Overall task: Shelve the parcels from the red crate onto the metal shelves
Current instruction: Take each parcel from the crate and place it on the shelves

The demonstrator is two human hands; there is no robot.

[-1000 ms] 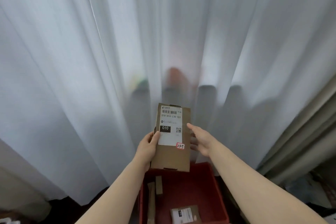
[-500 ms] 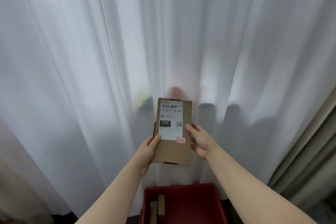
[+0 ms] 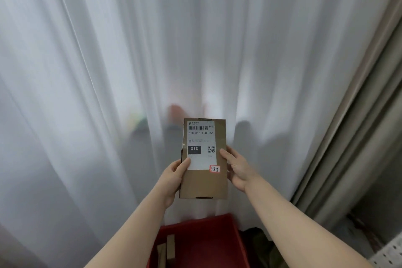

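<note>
I see both hands, left [image 3: 174,177] and right [image 3: 238,169], grasping the upright cardboard parcel [image 3: 204,183] above the red crate [image 3: 208,243].

Sheer white curtain [image 3: 108,72] fills nearly the whole view, hanging in vertical folds, backlit. Heavier beige drape [image 3: 359,137] runs down the right side, overlapping the sheer's right edge. Behind the sheer, only blurs: red-orange blob [image 3: 177,111], yellow-green blob [image 3: 139,118] to its left, dark rounded silhouettes [image 3: 245,130] to its right; can't ID any. Dark olive bundle [image 3: 261,243] on the floor at the curtain's foot, maybe fabric.
</note>
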